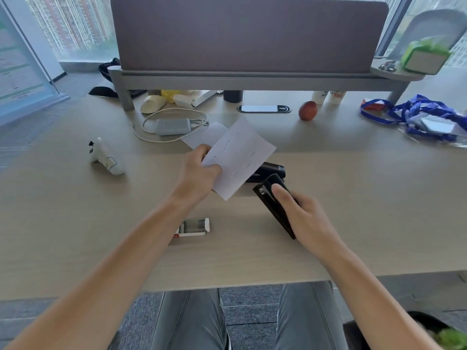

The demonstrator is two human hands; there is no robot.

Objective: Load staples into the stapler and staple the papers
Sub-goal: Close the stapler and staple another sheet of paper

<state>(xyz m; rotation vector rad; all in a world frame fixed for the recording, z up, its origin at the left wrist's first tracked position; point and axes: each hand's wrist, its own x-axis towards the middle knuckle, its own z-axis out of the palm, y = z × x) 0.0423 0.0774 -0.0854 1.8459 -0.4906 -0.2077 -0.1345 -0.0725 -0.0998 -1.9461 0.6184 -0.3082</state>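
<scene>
The left hand [199, 170] pinched the papers [237, 157] by their near-left corner, thumb on top and fingers curled beneath, holding them lifted and tilted above the desk [75, 223]. The right hand [300, 218] was wrapped around a black stapler [274, 205], thumb laid along its top, the nose with its metal mouth aimed up toward the lower edge of the sheets but apart from them. A 2nd black object [271, 170], perhaps another stapler, lay on the desk just behind, half hidden under the papers. An open staple box [193, 227] sat near the left forearm, a strip of staples showing inside. Judging from this, loading seemed finished, since the stapler was closed and gripped for use, though whether staples were inside could not be seen. Several short dark marks on the top sheet might have been staples already driven, but they were too small to tell. What remained was likely to slide the papers' edge into the mouth and press
</scene>
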